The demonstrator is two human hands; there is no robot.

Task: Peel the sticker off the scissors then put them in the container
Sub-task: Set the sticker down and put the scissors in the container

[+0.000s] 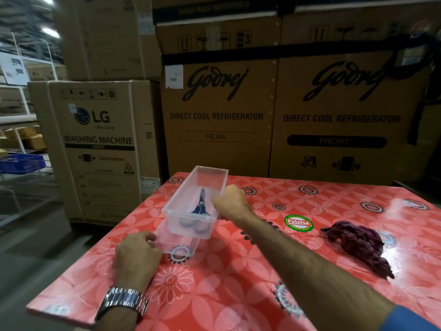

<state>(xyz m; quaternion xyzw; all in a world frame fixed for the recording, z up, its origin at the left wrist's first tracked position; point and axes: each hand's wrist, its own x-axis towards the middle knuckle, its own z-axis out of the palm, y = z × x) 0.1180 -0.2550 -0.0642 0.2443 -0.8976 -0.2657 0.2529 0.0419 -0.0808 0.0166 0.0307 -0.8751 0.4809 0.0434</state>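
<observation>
Dark-handled scissors (201,204) lie inside a clear plastic container (181,194), blades pointing away from me. My right hand (230,201) grips the container's near right rim and holds it tilted, raised above a second clear piece (177,244), a lid or tray, lying flat on the table. My left hand (137,255), with a metal watch on the wrist, pinches the left edge of that lower clear piece. No sticker is visible on the scissors from here.
The table (238,295) has a red floral cover with a round green-and-red label (298,222). A crumpled dark purple cloth (358,247) lies at the right. Large cardboard appliance boxes (274,111) stand close behind the table; a blue crate (21,163) sits far left.
</observation>
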